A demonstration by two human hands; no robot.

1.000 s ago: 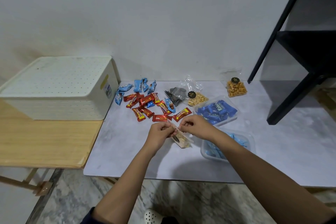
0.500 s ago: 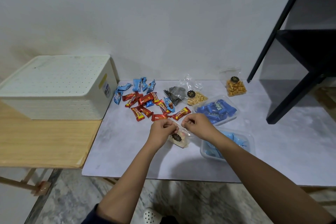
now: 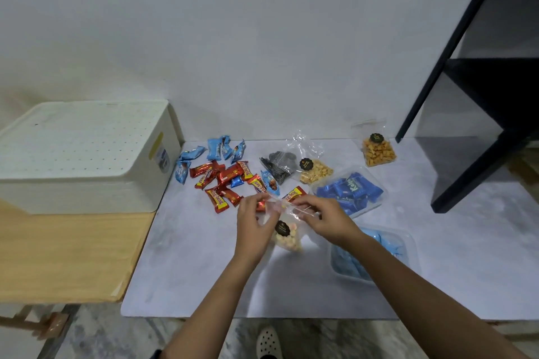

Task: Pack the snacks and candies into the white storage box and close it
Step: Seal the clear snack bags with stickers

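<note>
A small clear snack bag (image 3: 287, 237) with a black label lies at the middle of the grey table. My left hand (image 3: 250, 221) and my right hand (image 3: 326, 220) each pinch its top edge. The white storage box (image 3: 84, 154), lid on, stands on the wooden table at the left. Red and blue candies (image 3: 224, 175) lie scattered beside it. Behind my hands are a bag of dark snacks (image 3: 278, 165), a bag of pale nuts (image 3: 315, 172) and a bag of orange crackers (image 3: 377, 150). Two clear trays of blue sweets, one dark (image 3: 350, 188) and one light (image 3: 370, 253), sit at the right.
A black shelf unit (image 3: 481, 96) stands on the table's right rear. The wooden table (image 3: 67, 253) adjoins the grey table (image 3: 189, 271) at the left. A white wall runs behind. A shoe (image 3: 267, 341) shows on the floor below.
My hands have drawn a little apart along the bag's top edge. The bag lies flatter and more of it shows.
</note>
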